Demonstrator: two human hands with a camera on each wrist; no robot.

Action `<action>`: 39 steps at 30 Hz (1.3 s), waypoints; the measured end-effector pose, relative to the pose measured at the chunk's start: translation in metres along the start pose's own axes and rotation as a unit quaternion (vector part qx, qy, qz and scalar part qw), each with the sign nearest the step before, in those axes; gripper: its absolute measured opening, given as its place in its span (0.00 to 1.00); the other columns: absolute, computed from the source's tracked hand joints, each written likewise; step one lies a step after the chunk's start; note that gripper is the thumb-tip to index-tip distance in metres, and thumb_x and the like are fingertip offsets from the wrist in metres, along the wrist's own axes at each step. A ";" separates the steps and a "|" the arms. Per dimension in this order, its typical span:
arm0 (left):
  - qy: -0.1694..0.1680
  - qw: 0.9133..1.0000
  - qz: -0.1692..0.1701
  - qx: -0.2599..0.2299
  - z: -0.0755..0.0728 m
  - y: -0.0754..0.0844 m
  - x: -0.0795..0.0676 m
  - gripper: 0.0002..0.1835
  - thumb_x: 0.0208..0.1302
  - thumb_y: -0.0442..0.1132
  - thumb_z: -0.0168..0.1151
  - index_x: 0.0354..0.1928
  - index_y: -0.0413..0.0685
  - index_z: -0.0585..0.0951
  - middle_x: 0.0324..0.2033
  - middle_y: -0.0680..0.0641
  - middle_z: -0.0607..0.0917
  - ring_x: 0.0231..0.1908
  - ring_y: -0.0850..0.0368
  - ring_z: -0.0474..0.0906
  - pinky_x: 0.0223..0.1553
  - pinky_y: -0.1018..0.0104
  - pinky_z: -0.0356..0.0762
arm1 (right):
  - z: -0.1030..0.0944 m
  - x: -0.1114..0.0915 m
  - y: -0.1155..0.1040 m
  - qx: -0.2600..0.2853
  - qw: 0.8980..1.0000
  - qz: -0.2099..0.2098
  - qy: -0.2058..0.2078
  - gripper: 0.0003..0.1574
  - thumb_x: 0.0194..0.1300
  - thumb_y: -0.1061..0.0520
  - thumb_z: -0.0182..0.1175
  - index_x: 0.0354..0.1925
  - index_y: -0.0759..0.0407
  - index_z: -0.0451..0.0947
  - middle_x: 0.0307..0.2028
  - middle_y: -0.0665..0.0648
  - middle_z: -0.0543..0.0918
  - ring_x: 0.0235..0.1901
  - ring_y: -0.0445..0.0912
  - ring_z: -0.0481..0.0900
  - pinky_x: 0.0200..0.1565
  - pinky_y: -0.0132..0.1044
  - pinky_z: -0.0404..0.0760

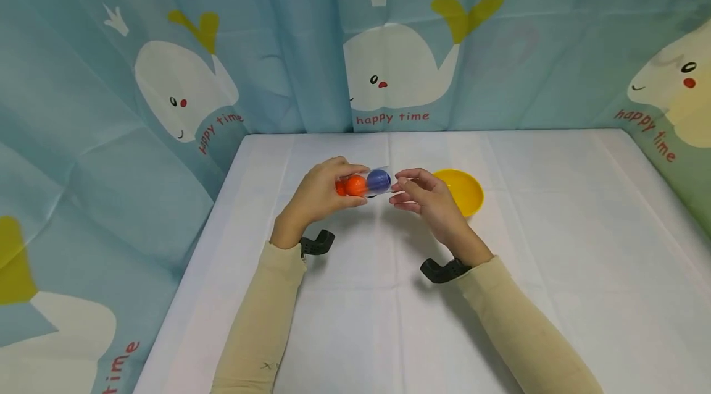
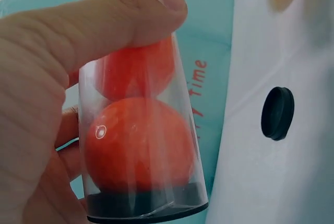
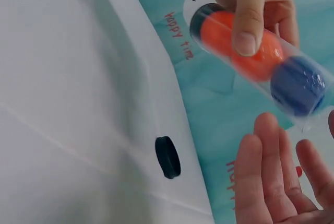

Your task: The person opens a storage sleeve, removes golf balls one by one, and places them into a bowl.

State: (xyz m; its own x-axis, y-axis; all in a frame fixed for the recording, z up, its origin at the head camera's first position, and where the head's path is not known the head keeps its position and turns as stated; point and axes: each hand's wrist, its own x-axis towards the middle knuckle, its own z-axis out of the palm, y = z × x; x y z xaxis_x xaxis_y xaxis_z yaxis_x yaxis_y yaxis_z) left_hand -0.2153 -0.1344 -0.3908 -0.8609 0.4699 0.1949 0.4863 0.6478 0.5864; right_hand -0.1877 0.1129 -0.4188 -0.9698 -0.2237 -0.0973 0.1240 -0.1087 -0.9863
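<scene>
My left hand (image 1: 319,191) grips a clear tube (image 2: 182,114) round its middle and holds it above the table, roughly level in the head view. Two orange balls (image 2: 138,145) sit inside, toward the end with a black base. A blue ball (image 1: 379,180) lies at the other end, which looks uncapped. Close to that end is my right hand (image 1: 428,199), its fingers extended or loosely bent and holding nothing. Down on the table, a loose black cap (image 2: 277,113) stands on its edge or tilts; the tube mostly hides it in the head view.
A yellow bowl (image 1: 472,196) stands on the white-covered table (image 1: 555,227), just beyond and partly behind my right hand. Blue curtains (image 1: 300,73) with whale prints hang along the table's back and sides.
</scene>
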 end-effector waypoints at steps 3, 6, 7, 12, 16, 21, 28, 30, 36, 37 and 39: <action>-0.003 1.000 0.008 0.024 0.000 0.002 0.000 0.30 0.53 0.47 0.82 0.59 0.56 0.85 0.42 0.50 0.82 0.43 0.54 0.77 0.46 0.59 0.79 | 0.002 0.000 0.002 0.000 1.000 0.007 0.009 0.18 0.76 0.48 0.59 0.55 0.58 0.74 0.48 0.64 0.83 0.39 0.45 0.88 0.49 0.36 0.87; -0.001 0.999 0.016 0.049 0.001 0.002 0.000 0.29 0.53 0.46 0.81 0.59 0.56 0.85 0.41 0.50 0.82 0.43 0.54 0.76 0.46 0.59 0.79 | 0.003 0.000 0.004 0.006 1.000 0.004 0.012 0.17 0.76 0.50 0.59 0.54 0.60 0.73 0.47 0.64 0.82 0.37 0.45 0.88 0.47 0.37 0.88; 0.000 0.998 0.019 0.058 0.001 0.003 0.000 0.29 0.53 0.46 0.81 0.59 0.56 0.85 0.41 0.50 0.82 0.43 0.54 0.76 0.47 0.58 0.78 | 0.004 0.000 0.005 0.008 1.000 0.004 0.012 0.17 0.76 0.51 0.58 0.54 0.60 0.73 0.46 0.63 0.83 0.37 0.45 0.88 0.46 0.37 0.88; 0.006 0.994 0.030 0.102 0.001 0.005 -0.001 0.29 0.53 0.46 0.81 0.59 0.57 0.85 0.42 0.50 0.82 0.46 0.53 0.75 0.47 0.56 0.75 | 0.004 0.003 0.010 0.011 1.000 0.014 0.005 0.12 0.77 0.50 0.57 0.51 0.56 0.75 0.41 0.56 0.82 0.35 0.43 0.87 0.44 0.36 0.88; 0.013 0.992 0.035 0.124 0.001 0.008 0.000 0.28 0.53 0.46 0.81 0.59 0.57 0.86 0.41 0.50 0.82 0.45 0.52 0.74 0.46 0.56 0.74 | 0.005 0.004 0.013 0.024 0.999 0.021 0.002 0.11 0.78 0.49 0.56 0.49 0.54 0.76 0.41 0.55 0.82 0.34 0.43 0.87 0.42 0.35 0.88; 0.026 0.988 0.036 0.147 0.002 0.011 0.001 0.27 0.54 0.45 0.81 0.58 0.57 0.86 0.42 0.49 0.82 0.45 0.51 0.74 0.46 0.55 0.72 | 0.006 0.005 0.014 0.034 0.999 0.032 0.004 0.13 0.78 0.47 0.56 0.49 0.55 0.76 0.36 0.51 0.86 0.31 0.42 0.86 0.40 0.35 0.88; 0.045 0.981 0.044 0.184 0.004 0.012 0.002 0.27 0.55 0.45 0.80 0.58 0.61 0.86 0.42 0.50 0.82 0.46 0.50 0.74 0.47 0.53 0.71 | 0.006 0.006 0.016 0.029 0.998 0.047 0.004 0.16 0.77 0.44 0.56 0.49 0.55 0.75 0.32 0.50 0.86 0.27 0.42 0.84 0.39 0.33 0.87; 0.048 0.980 0.045 0.190 0.005 0.013 0.002 0.26 0.55 0.45 0.80 0.58 0.61 0.86 0.42 0.50 0.82 0.47 0.50 0.74 0.48 0.52 0.71 | 0.006 0.006 0.016 0.027 0.998 0.048 0.005 0.17 0.78 0.44 0.55 0.49 0.55 0.75 0.32 0.50 0.86 0.27 0.41 0.84 0.39 0.33 0.87; 0.072 0.976 0.055 0.199 0.006 0.015 0.002 0.26 0.54 0.42 0.81 0.57 0.61 0.87 0.42 0.49 0.82 0.47 0.49 0.74 0.49 0.51 0.71 | 0.005 0.007 0.018 0.035 0.998 0.054 -0.003 0.17 0.79 0.45 0.53 0.50 0.57 0.73 0.32 0.51 0.86 0.26 0.41 0.83 0.38 0.32 0.87; 0.076 0.975 0.057 0.199 0.007 0.015 0.002 0.26 0.53 0.42 0.81 0.56 0.61 0.87 0.42 0.49 0.82 0.47 0.49 0.74 0.49 0.51 0.71 | 0.004 0.008 0.018 0.037 0.998 0.054 -0.005 0.17 0.79 0.45 0.53 0.50 0.57 0.73 0.32 0.51 0.86 0.26 0.41 0.83 0.38 0.32 0.87; 0.079 0.975 0.059 0.199 0.007 0.015 0.002 0.26 0.52 0.42 0.82 0.56 0.61 0.87 0.42 0.49 0.82 0.47 0.49 0.74 0.49 0.50 0.71 | 0.004 0.009 0.019 0.040 0.998 0.053 -0.006 0.17 0.80 0.45 0.52 0.51 0.57 0.73 0.32 0.51 0.86 0.26 0.41 0.84 0.38 0.32 0.87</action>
State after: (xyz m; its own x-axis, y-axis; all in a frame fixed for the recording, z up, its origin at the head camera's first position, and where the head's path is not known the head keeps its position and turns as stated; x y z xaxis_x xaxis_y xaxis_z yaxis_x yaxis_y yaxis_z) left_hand -0.2089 -0.1196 -0.3874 -0.7921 0.4771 0.3807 0.5759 0.7907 0.2076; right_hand -0.1928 0.1050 -0.4375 -0.9479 -0.2486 -0.1990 0.2427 -0.1597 -0.9569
